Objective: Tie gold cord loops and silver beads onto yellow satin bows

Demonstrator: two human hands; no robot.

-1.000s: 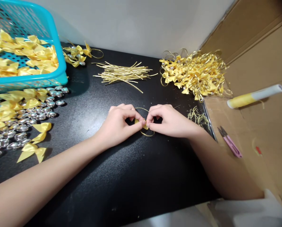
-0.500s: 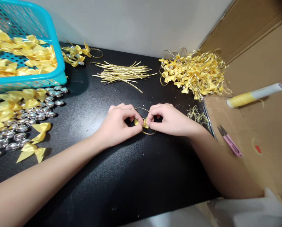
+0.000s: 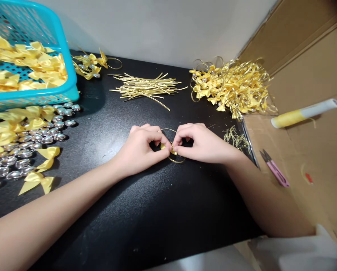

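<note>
Thumb and forefinger of my left hand (image 3: 147, 146) pinch a small yellow bow (image 3: 163, 146) at the middle of the black table (image 3: 145, 218). From the other side my right hand (image 3: 198, 143) pinches the same bow, its fingertips almost touching those of my left. A thin gold wire loop (image 3: 177, 162) curves out above and below the fingertips. Most of the bow is hidden by the fingers.
A turquoise basket (image 3: 69, 84) of yellow bows stands at the left, with silver beads (image 3: 24, 153) before it. Gold wires (image 3: 145, 86) lie at the back. Finished-looking looped bows (image 3: 233, 88) are heaped back right. Pink snips (image 3: 277, 171) lie on cardboard at the right.
My right hand has shifted very slightly left, and its fingers now cover more of the bow. The wire loop has tilted a little. My left hand is almost unmoved.
</note>
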